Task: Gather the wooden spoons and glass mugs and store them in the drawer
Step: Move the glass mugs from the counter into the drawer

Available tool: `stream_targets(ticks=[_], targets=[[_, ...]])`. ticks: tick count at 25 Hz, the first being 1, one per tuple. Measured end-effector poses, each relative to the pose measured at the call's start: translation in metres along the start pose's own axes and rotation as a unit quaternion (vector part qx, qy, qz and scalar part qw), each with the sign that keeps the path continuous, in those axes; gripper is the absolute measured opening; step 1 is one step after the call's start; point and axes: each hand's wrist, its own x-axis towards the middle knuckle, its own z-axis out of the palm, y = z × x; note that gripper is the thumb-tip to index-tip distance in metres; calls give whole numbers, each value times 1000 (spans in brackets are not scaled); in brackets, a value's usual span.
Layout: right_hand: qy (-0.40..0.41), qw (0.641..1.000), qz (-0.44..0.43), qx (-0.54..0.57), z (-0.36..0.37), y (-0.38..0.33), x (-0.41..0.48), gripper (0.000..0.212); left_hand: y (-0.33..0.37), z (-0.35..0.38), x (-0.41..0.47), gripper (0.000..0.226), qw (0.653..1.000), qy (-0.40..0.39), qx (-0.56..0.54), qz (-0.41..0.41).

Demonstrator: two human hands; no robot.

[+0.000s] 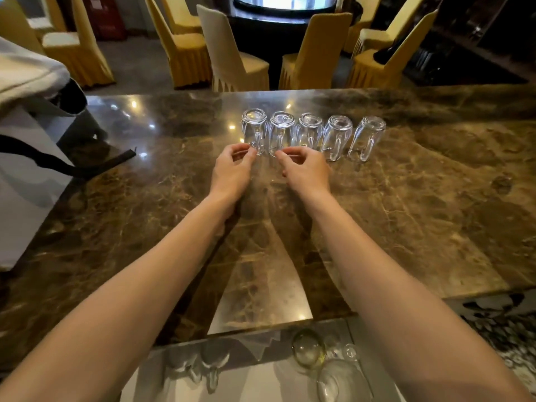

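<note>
Five clear glass mugs [311, 134] stand upside down in a row on the polished brown marble counter [420, 213], handles toward the person. The left hand [232, 169] pinches at the leftmost mug's handle; the right hand [307, 171] curls, half closed, at the second's. Rigid, slick, breakable: handles look safest.
</note>
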Motion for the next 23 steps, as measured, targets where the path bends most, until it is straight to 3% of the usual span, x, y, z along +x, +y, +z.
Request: stream_targets(ticks=[4,10,16,23], targets=[[19,1000,19,-10,11,10,22,28,-12,11,23,29,1000,-13,-1,-24],[11,999,31,-32,24,13,46,32,-14,20,48,30,1000,-2,22,21],[12,999,-4,-49,35,10,61,19,-11,25,62,30,999,-5,48,10],[14,999,-7,-51,34,7,59,15,-11,25,60,21,997,6,65,51]])
